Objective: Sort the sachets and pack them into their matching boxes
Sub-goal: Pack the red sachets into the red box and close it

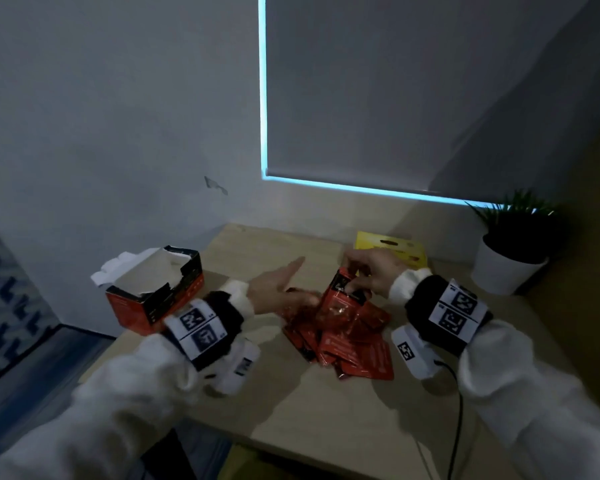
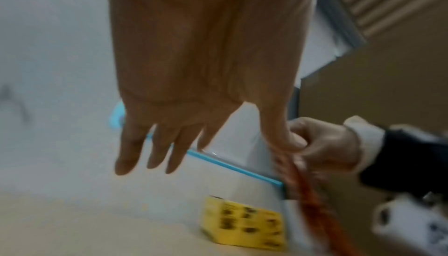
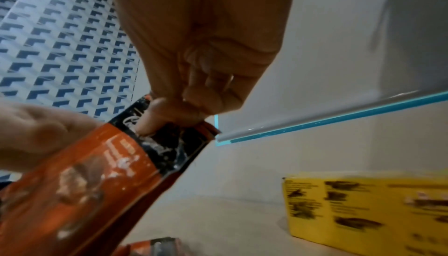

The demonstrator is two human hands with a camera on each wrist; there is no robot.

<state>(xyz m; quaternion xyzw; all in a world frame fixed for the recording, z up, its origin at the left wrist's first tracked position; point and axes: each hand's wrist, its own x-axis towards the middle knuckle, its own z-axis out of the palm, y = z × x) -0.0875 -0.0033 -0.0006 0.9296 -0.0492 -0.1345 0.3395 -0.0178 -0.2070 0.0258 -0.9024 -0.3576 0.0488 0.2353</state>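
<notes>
A pile of red sachets lies in the middle of the wooden table. My right hand pinches the black top edge of a bunch of red sachets and holds it upright over the pile; the right wrist view shows the curled fingers on the sachet. My left hand is flat beside the bunch, fingers straight, its thumb against the sachets' edge. An open red and black box stands at the left. A yellow box lies behind the hands.
A white pot with a green plant stands at the table's back right. A wall and a window blind close off the back. A black cable hangs from my right wrist across the table's near right part.
</notes>
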